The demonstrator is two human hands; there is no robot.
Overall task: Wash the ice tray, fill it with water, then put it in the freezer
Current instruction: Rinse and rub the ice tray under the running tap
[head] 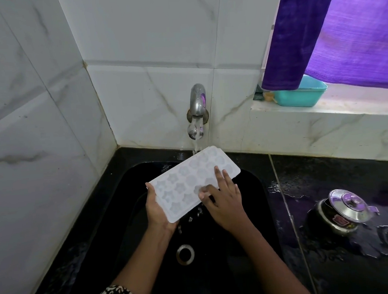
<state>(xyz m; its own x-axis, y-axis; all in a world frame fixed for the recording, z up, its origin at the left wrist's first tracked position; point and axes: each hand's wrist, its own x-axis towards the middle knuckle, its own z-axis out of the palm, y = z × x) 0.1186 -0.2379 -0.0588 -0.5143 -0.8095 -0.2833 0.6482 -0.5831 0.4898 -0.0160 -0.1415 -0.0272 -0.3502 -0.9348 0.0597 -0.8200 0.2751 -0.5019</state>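
The black sink basin sits in a corner, with white marble-veined tiled walls close on the left and behind and wet black stone counter open to the right. A black pot with a shiny steel lid stands on that counter, well apart from the basin. A teal plastic tub rests on the window ledge; I cannot see inside it.

I hold the white translucent ice tray with flower-shaped cells tilted over the basin, its far end under water running from the steel wall tap. My left hand grips its near end from beneath, thumb on the edge. My right hand lies flat on top, fingers spread and straight.
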